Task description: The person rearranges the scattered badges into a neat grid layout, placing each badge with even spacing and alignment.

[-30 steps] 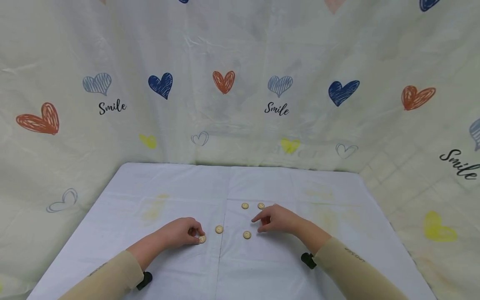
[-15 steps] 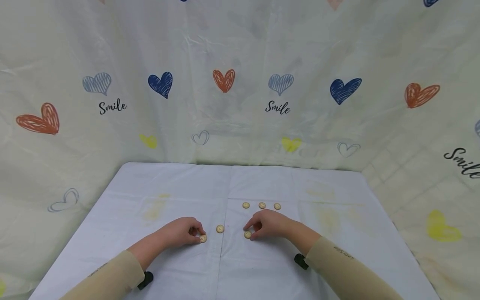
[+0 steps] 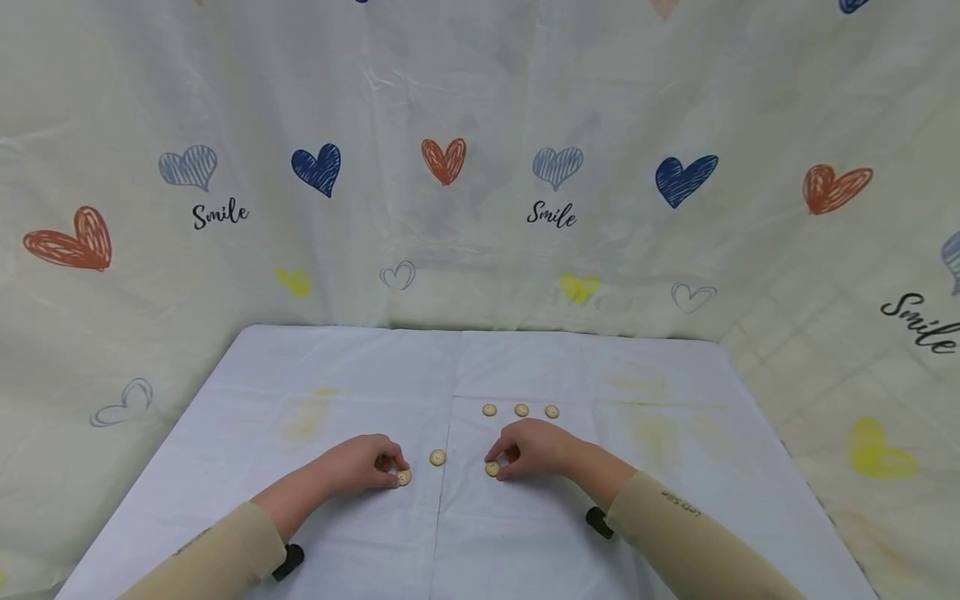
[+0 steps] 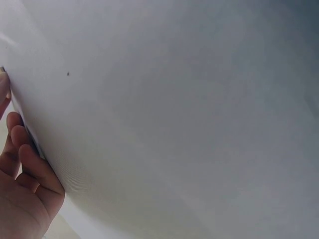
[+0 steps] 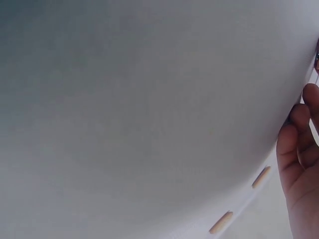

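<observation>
In the head view, small round wooden buttons lie on a white cloth. My left hand point(image 3: 366, 461) pinches one button point(image 3: 404, 477) at its edge between thumb and index finger, low against the table. To the right, my right hand point(image 3: 534, 447) has thumb and index finger curled about another button point(image 3: 492, 469). Between the two hands lies a loose button point(image 3: 438, 457). Each wrist view catches its hand only at the image border, the left hand point(image 4: 30, 191) and the right hand point(image 5: 301, 164), with the pinched buttons mostly out of sight.
Behind the right hand, three buttons form a row: a left one point(image 3: 490, 410), a middle one point(image 3: 521, 410) and a right one point(image 3: 552, 412). The white-covered table point(image 3: 360, 358) ends at a curtain point(image 3: 495, 250) printed with hearts.
My right hand has moved left and slightly down, from just beside the nearer right button to pinching it. The rightmost button of the back row has come into view. My left hand stays put.
</observation>
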A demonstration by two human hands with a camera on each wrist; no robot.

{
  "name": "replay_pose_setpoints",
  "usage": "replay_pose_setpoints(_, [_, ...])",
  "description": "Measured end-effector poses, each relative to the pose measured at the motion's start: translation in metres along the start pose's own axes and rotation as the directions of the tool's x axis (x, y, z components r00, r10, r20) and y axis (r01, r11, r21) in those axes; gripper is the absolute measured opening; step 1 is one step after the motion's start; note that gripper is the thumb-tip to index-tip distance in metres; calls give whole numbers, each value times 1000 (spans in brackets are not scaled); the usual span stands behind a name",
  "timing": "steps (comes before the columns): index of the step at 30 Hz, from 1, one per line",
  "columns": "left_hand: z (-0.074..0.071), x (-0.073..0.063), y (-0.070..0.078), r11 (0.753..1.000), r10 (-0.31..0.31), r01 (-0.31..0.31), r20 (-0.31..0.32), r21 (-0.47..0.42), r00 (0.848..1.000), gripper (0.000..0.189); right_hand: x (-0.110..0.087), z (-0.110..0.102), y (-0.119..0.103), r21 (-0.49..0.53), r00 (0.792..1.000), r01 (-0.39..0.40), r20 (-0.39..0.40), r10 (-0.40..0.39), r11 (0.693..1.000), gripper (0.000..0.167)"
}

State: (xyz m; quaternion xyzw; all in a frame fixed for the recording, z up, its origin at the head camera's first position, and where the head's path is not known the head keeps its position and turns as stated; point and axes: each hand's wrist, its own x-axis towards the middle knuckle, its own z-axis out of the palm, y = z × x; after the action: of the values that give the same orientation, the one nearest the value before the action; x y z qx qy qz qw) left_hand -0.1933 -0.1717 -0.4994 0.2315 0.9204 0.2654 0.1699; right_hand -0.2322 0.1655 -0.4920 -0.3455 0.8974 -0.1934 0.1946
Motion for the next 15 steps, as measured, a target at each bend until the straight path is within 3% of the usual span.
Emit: replay_pose_setpoints(15, [1,1,-2,1000,-4,4,-7,15,1000,10,-4,-8,-1,24,999,-28,-35,29,999,24])
